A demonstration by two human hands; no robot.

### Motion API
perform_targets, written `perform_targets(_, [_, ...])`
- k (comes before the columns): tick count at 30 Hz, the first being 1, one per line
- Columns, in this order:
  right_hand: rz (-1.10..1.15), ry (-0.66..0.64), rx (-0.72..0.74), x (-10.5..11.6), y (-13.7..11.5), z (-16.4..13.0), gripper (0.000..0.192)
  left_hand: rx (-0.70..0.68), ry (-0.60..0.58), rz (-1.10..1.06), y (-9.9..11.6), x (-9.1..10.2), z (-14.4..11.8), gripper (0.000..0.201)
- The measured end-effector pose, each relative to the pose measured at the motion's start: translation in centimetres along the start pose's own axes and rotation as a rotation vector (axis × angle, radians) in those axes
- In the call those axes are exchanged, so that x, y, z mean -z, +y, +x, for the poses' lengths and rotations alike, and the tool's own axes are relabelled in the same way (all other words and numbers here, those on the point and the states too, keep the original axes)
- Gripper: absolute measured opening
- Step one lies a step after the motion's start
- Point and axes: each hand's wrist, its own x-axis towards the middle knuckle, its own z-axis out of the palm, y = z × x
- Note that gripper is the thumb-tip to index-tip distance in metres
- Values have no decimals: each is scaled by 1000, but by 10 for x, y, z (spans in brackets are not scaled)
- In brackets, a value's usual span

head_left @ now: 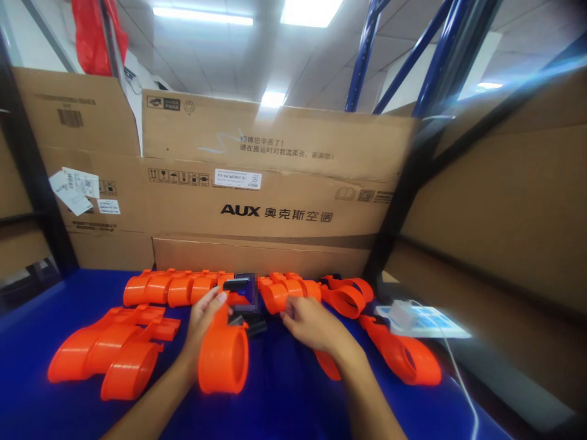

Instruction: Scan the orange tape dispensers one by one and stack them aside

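Note:
My left hand [204, 315] is closed on an orange plastic tape dispenser [223, 360] with a wide ring at its lower end. A black toothed piece with a blue part [238, 286] sits at the dispenser's upper end, by my fingertips. My right hand [307, 321] has its fingers curled, just in front of a row of orange dispensers [288, 290]; whatever it may grip is hidden. Below its wrist shows part of another orange piece [328, 365], mostly covered by my forearm. Black pieces [254, 325] lie on the table between my hands.
The blue table [275, 403] carries more orange dispensers [119, 345] at left, a row [178, 287] behind, and several [403, 354] at right. A cardboard sheet [275, 183] stands along the back. A white cable [458, 373] runs from a white block [406, 313] at right.

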Motion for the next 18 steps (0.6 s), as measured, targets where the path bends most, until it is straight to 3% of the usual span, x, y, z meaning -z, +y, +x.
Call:
perform_targets(5, [222,186,221,7,-20,0,20,-85,-25,56,-1,-6,-5,50])
perform_targets(8, [322,229,369,1,-29,-3,44,-128,-45,72,-4,-8,-7,54])
perform_targets(10, [326,277,392,-9,-31,-2,53,-126,-61,79,-7,-8,-6,55])
perform_targets(18, [307,506,405,-42,-29,13,42,-150,-145,1,-7,-14,-7,46])
